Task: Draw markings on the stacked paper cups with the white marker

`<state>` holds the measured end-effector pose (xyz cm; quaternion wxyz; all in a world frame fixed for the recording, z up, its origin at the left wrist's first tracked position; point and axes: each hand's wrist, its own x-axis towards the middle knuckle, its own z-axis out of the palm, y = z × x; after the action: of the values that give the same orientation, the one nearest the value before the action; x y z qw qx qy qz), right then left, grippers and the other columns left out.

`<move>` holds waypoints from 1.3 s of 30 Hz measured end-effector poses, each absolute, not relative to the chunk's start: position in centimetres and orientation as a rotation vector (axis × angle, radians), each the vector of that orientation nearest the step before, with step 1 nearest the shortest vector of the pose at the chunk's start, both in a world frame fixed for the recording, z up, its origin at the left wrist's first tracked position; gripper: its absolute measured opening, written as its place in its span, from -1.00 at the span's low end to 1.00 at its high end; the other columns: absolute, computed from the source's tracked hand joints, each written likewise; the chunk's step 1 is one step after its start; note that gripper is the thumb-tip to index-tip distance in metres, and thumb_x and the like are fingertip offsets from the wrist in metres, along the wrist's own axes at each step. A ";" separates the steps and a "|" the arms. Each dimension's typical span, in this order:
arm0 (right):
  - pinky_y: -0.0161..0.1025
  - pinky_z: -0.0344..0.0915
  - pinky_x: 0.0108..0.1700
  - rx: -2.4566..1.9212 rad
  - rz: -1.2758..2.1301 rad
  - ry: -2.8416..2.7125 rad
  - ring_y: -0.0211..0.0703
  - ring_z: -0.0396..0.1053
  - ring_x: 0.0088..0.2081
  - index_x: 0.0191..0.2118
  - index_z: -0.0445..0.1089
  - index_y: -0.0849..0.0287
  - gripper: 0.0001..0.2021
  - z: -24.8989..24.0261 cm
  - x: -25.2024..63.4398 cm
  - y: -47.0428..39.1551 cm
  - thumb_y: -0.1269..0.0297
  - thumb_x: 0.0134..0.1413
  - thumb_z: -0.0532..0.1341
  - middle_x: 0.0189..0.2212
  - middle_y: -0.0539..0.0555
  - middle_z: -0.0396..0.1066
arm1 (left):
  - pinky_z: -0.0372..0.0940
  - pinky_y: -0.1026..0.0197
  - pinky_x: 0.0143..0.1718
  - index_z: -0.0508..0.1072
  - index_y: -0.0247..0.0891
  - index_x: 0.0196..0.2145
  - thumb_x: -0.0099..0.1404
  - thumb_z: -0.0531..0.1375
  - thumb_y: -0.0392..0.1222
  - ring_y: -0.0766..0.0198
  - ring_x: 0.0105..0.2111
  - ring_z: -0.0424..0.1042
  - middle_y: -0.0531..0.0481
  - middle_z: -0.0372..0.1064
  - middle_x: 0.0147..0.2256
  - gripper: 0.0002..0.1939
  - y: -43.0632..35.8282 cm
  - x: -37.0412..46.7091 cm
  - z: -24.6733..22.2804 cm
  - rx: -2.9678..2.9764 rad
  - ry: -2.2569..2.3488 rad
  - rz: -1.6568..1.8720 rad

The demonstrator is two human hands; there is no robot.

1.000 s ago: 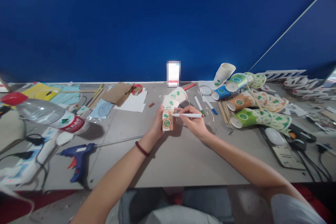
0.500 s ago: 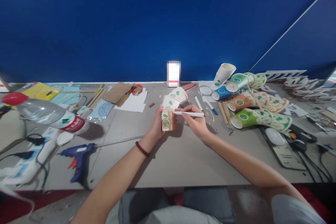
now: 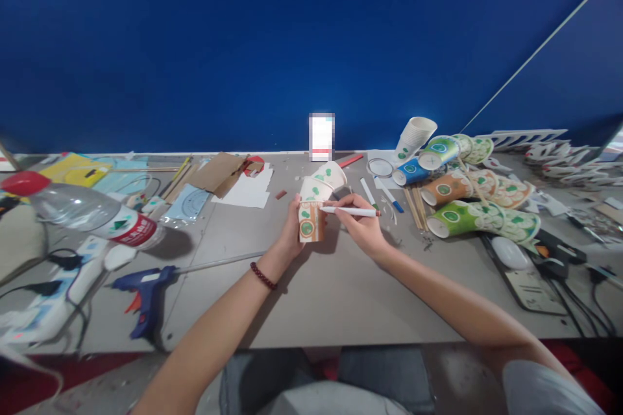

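My left hand is wrapped round the side of a joined row of paper cups, whose nearest cup is orange and white with a green round mark. Behind it, white cups with green leaf prints lean away to the upper right. In my right hand is a white marker pen with a red end, pinched between the fingers. Its tip meets the orange cup near the upper right edge, though I cannot tell if it presses. The far sides of the cups and my left fingertips are hidden.
At left lie a blue glue gun, a red-capped bottle and a power strip. Rows of joined paper cups and a stack of white cups are at right. Wooden sticks and markers lie nearer the middle.
The cups and the marker have shifted very slightly left along with my hands. Both hands keep their hold.
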<state>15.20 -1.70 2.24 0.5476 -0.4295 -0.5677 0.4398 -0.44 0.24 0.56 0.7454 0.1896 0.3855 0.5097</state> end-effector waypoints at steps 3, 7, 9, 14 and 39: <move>-0.04 0.42 -0.06 -1.010 1.036 -1.351 0.10 0.55 -0.03 -0.36 0.39 0.07 -0.94 2.3 15.2 -1.7 0.27 0.06 0.29 -0.28 0.07 0.60 | 0.34 0.22 -0.44 0.55 -0.34 -0.29 0.35 0.06 0.20 0.23 -0.55 0.46 -0.11 0.54 -0.46 -0.47 0.3 -0.4 0.5 0.417 0.823 1.126; -0.03 0.41 -0.02 -0.974 1.081 -1.348 0.15 0.53 0.02 -0.44 0.37 0.07 -0.90 2.4 15.1 -1.8 0.28 0.03 0.30 -0.44 0.01 0.53 | 0.36 0.23 -0.39 0.56 -0.37 -0.26 0.37 0.04 0.18 0.20 -0.49 0.50 -0.14 0.56 -0.41 -0.47 0.2 -0.4 0.7 0.443 0.770 1.130; -0.03 0.42 -0.04 -0.984 1.073 -1.337 0.15 0.53 0.02 -0.42 0.37 0.07 -0.91 2.5 15.0 -1.8 0.27 0.03 0.30 -0.40 0.03 0.55 | 0.37 0.22 -0.39 0.56 -0.36 -0.27 0.38 0.02 0.18 0.22 -0.52 0.48 -0.13 0.55 -0.44 -0.46 0.2 -0.4 0.7 0.434 0.800 1.121; -0.03 0.42 -0.05 -0.968 1.078 -1.338 0.13 0.54 0.01 -0.41 0.37 0.07 -0.91 2.6 15.0 -1.8 0.27 0.04 0.30 -0.41 0.02 0.55 | 0.34 0.23 -0.46 0.55 -0.34 -0.31 0.35 0.05 0.21 0.23 -0.57 0.45 -0.10 0.53 -0.48 -0.47 0.2 -0.5 0.7 0.419 0.815 1.117; -0.01 0.41 0.01 -0.991 1.069 -1.363 0.11 0.53 0.02 -0.43 0.39 0.08 -0.91 2.7 15.0 -1.9 0.26 0.03 0.30 -0.37 0.05 0.57 | 0.34 0.21 -0.42 0.55 -0.35 -0.24 0.33 0.07 0.20 0.22 -0.53 0.46 -0.13 0.55 -0.41 -0.48 0.3 -0.5 0.3 0.467 0.746 1.115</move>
<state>14.98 -1.88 2.69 0.5422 -0.4173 -0.5740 0.4500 -0.55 0.34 0.28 0.7581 0.2142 0.3426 0.5119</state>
